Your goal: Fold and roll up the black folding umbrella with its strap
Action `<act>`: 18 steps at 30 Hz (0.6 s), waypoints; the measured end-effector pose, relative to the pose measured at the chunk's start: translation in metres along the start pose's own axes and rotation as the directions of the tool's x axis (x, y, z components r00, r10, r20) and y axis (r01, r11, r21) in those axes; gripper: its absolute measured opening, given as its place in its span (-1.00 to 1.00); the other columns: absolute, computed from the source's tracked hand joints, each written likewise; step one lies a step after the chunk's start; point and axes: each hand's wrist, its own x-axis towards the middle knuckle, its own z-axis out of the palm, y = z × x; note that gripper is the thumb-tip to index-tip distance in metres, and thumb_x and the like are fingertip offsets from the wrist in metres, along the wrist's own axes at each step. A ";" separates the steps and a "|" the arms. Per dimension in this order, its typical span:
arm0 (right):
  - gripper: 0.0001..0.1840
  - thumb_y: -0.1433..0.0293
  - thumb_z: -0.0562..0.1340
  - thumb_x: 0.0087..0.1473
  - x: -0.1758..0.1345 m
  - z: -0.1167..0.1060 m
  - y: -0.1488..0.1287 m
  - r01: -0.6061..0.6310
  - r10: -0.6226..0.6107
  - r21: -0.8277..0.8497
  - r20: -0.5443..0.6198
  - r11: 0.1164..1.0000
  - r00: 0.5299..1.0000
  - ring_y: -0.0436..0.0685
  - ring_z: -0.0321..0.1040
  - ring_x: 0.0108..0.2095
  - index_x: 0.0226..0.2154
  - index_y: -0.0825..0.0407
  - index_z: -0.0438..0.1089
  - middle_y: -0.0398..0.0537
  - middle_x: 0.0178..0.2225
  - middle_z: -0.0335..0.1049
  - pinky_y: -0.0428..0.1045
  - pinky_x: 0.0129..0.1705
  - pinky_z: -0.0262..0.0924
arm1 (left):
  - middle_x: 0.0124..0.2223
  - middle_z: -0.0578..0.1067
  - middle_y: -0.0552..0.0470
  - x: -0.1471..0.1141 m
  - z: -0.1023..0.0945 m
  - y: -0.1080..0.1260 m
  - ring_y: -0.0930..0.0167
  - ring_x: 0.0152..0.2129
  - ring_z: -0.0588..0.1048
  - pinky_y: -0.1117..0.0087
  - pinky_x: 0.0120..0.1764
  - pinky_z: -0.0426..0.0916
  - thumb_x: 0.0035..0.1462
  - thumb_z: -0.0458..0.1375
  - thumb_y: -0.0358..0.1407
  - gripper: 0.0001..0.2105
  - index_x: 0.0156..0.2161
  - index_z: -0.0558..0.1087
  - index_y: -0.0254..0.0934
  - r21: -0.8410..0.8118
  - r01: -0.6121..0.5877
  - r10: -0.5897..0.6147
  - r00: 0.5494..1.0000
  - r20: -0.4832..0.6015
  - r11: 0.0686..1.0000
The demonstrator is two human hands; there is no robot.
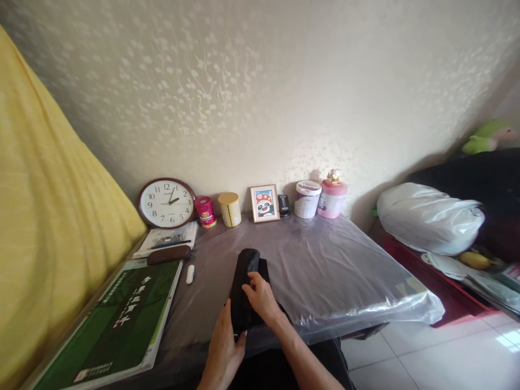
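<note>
A black folding umbrella (242, 292) lies at the front middle of the table, its cloth partly wrapped and a loose fold showing along the right side. My left hand (225, 344) grips its near end from the left, thumb and fingers around it. My right hand (260, 295) rests on top of the cloth with curled fingers, pinching or pressing the fabric; the fingertips are partly hidden. A small white stick-like object (190, 274) lies to the left of the umbrella.
Left on the plastic-covered table (325, 271) are a green book (117, 325) and a brown case (168, 254). Along the wall stand a round clock (167, 203), a pink can (205, 212), a yellow-lidded tub (229, 209), a framed panda picture (265, 203) and two tubs (307, 199). A white bag (428, 216) sits right.
</note>
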 end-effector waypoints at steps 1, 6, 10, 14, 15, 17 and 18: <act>-0.66 0.45 0.13 -0.03 -0.002 0.004 -0.002 0.008 -0.008 -0.017 -0.012 1.000 1.000 0.04 0.32 -0.45 -0.13 0.12 0.34 -0.12 -0.48 0.38 -0.09 -0.38 0.12 | 0.17 0.17 -0.32 0.000 0.001 -0.001 0.18 0.12 0.19 0.14 0.09 0.16 -0.03 -0.07 -0.31 -0.38 0.17 -0.04 -0.49 0.000 -0.001 0.001 1.000 -0.004 1.000; -0.75 0.44 0.14 -0.02 -0.011 0.011 -0.011 0.007 -0.010 -0.122 -0.022 0.993 1.000 0.07 0.38 -0.36 -0.22 0.05 0.40 -0.07 -0.40 0.46 -0.09 -0.31 0.14 | 0.15 0.19 -0.28 0.002 0.005 -0.006 0.21 0.12 0.19 0.16 0.10 0.16 -0.04 -0.05 -0.29 -0.38 0.16 -0.03 -0.43 -0.007 -0.001 0.001 1.000 -0.019 1.000; -0.83 0.43 0.14 -0.02 -0.015 0.013 -0.017 0.018 -0.019 -0.160 -0.006 0.987 1.000 0.06 0.39 -0.32 -0.36 -0.01 0.44 -0.10 -0.36 0.48 -0.11 -0.28 0.15 | 0.12 0.23 -0.26 0.003 0.007 -0.011 0.22 0.10 0.23 0.17 0.10 0.17 -0.06 -0.03 -0.32 -0.40 0.13 0.01 -0.42 -0.043 -0.013 0.012 1.000 -0.020 0.999; -0.84 0.43 0.14 -0.02 -0.018 0.016 -0.021 0.041 -0.042 -0.202 0.002 0.979 0.999 0.06 0.39 -0.31 -0.38 -0.01 0.44 -0.09 -0.35 0.48 -0.10 -0.27 0.15 | 0.17 0.14 -0.27 0.004 0.008 -0.015 0.18 0.13 0.18 0.12 0.10 0.16 -0.07 0.01 -0.33 -0.41 0.13 0.02 -0.39 -0.058 0.000 -0.003 0.999 -0.044 0.998; -0.83 0.43 0.14 -0.02 -0.018 0.016 -0.021 0.052 -0.053 -0.210 0.004 0.976 0.999 0.06 0.39 -0.31 -0.37 -0.01 0.44 -0.09 -0.35 0.47 -0.10 -0.26 0.15 | 0.19 0.09 -0.26 0.004 0.007 -0.016 0.18 0.14 0.15 0.12 0.10 0.16 -0.07 0.01 -0.33 -0.41 0.13 0.02 -0.37 -0.061 0.000 -0.004 0.999 -0.055 0.998; -0.83 0.43 0.14 -0.02 -0.021 0.017 -0.022 0.074 -0.073 -0.225 0.016 0.972 0.997 0.06 0.39 -0.31 -0.36 0.00 0.44 -0.09 -0.36 0.47 -0.10 -0.27 0.16 | 0.22 0.04 -0.25 0.004 0.006 -0.016 0.18 0.16 0.12 0.12 0.10 0.16 -0.07 0.03 -0.32 -0.41 0.12 0.04 -0.34 -0.076 -0.002 -0.003 0.998 -0.066 0.997; -0.83 0.43 0.14 -0.02 -0.022 0.017 -0.022 0.085 -0.081 -0.230 0.024 0.969 0.996 0.05 0.39 -0.32 -0.36 -0.01 0.44 -0.09 -0.36 0.46 -0.11 -0.27 0.16 | 0.21 0.06 -0.24 0.004 0.005 -0.016 0.19 0.16 0.12 0.13 0.11 0.16 -0.08 0.04 -0.33 -0.41 0.12 0.04 -0.33 -0.095 -0.004 -0.001 0.998 -0.059 0.995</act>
